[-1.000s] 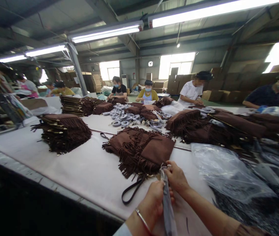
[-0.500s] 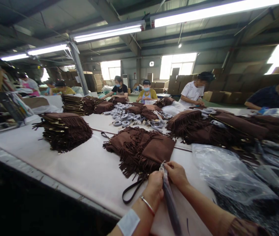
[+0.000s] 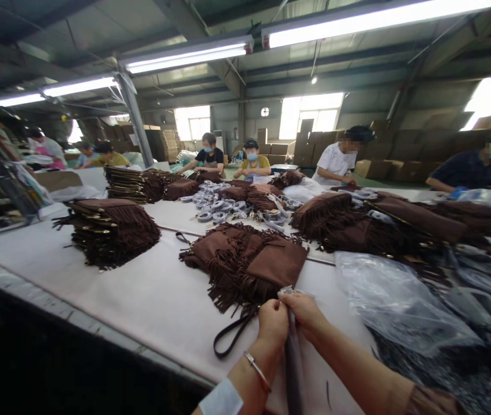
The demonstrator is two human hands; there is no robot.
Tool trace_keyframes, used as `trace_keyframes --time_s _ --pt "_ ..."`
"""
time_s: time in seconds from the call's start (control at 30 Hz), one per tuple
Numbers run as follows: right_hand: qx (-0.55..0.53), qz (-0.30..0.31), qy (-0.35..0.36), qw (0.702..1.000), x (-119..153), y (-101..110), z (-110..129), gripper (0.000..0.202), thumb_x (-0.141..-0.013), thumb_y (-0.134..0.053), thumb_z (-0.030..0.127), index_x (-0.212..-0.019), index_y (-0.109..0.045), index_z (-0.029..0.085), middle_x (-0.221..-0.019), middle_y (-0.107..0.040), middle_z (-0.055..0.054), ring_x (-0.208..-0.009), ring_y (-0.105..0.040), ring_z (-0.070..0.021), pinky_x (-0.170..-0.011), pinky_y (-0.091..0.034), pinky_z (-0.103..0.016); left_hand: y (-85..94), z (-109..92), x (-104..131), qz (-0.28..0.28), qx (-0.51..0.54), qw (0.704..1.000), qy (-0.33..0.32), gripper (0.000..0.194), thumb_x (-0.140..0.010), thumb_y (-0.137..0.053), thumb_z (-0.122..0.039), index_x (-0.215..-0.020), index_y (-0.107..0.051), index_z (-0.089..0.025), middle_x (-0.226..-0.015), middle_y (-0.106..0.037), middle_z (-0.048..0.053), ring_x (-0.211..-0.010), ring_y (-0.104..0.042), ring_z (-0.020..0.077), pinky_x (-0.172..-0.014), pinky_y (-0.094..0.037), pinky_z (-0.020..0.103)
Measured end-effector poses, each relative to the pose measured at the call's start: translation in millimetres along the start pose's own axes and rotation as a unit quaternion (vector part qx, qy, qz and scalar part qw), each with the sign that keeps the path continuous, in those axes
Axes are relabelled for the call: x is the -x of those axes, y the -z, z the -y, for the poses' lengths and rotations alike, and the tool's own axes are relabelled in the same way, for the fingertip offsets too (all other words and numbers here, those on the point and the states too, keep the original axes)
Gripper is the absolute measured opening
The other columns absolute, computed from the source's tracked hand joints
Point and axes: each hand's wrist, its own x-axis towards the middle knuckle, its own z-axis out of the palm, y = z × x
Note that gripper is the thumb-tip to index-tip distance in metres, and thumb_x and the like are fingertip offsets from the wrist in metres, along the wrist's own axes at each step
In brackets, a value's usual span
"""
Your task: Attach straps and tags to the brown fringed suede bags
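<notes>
A long dark strap in clear plastic wrap [image 3: 293,369] hangs down from between my hands toward the bottom of the view. My left hand [image 3: 273,320] is closed on it near its upper end, with a bracelet and a white patch on that arm. My right hand [image 3: 303,308] pinches the plastic at the top, touching my left hand. Just beyond my hands, brown fringed bags [image 3: 245,262] lie on the white table [image 3: 154,323]. A thin dark wrist loop [image 3: 230,337] extends from them, left of my left hand.
A stack of fringed bags [image 3: 113,230] stands at the left. Grey wrapped coils [image 3: 217,204] lie mid-table. More brown bags [image 3: 349,222] and a clear plastic sheet [image 3: 401,300] are at the right. Several people work across the table.
My right hand has shifted slightly left and down, closer against my left hand. The plastic at the strap's top now spreads out to the right. The whole view has shifted slightly.
</notes>
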Motion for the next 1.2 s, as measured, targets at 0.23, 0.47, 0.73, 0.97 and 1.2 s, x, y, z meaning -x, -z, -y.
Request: trace_keyframes --time_s 0.23,0.47,0.73,0.97,1.2 --pt "-0.074 -0.030 -0.028 0.996 -5.2 -4.7 2.9 0.032 -0.071 -0.068 0.042 -0.057 -0.049 0.020 -0.039 -0.046 0.006 -0.033 -0.038 -0.0088 -0.033 -0.027 -0.022 11.3 -10.3 3.8 0.083 0.037 0.993 0.077 0.024 -0.076 -0.068 -0.035 -0.064 -0.061 -0.015 -0.052 -0.053 -0.001 -0.046 -0.045 0.0110 -0.047 -0.035 0.023" --pt "-0.102 -0.022 -0.030 0.994 -2.8 -0.5 1.4 0.034 -0.073 -0.067 0.045 -0.058 -0.049 0.019 -0.041 -0.049 0.005 -0.034 -0.042 -0.0089 -0.035 -0.031 -0.021 38.2 -18.7 24.7 0.220 0.152 0.925 0.268 0.039 -0.081 -0.060 -0.053 -0.083 -0.062 -0.014 -0.065 -0.057 0.001 -0.055 -0.056 0.0117 -0.054 -0.048 0.025" --pt "-0.065 -0.013 -0.039 0.997 -0.6 2.3 -0.3 0.034 -0.078 -0.059 0.049 -0.063 -0.048 0.020 -0.046 -0.051 0.003 -0.035 -0.045 -0.0115 -0.034 -0.035 -0.023 34.9 -7.9 28.8 0.206 0.030 0.959 0.194 0.027 -0.081 -0.064 -0.043 -0.082 -0.051 -0.019 -0.057 -0.044 -0.008 -0.036 -0.031 0.0027 -0.037 -0.022 0.017" --pt "0.070 -0.048 0.025 0.996 6.9 38.4 9.3 0.035 -0.081 -0.059 0.046 -0.060 -0.059 0.018 -0.051 -0.053 0.000 -0.047 -0.050 -0.0154 -0.044 -0.042 -0.027 38.7 -7.7 32.6 0.211 -0.024 0.960 0.185 0.027 -0.086 -0.052 -0.046 -0.084 -0.048 -0.019 -0.057 -0.040 -0.009 -0.036 -0.026 0.0031 -0.037 -0.020 0.018" --pt "0.430 0.127 0.506 0.737 35.4 63.1 22.3 0.025 -0.091 -0.052 0.019 -0.106 -0.070 0.029 -0.115 -0.064 -0.007 -0.106 -0.055 -0.0237 -0.092 -0.040 -0.041 39.7 -10.9 32.2 0.229 -0.033 0.956 0.178 0.028 -0.084 -0.053 -0.048 -0.084 -0.049 -0.020 -0.058 -0.038 -0.009 -0.037 -0.025 0.0031 -0.038 -0.021 0.018"
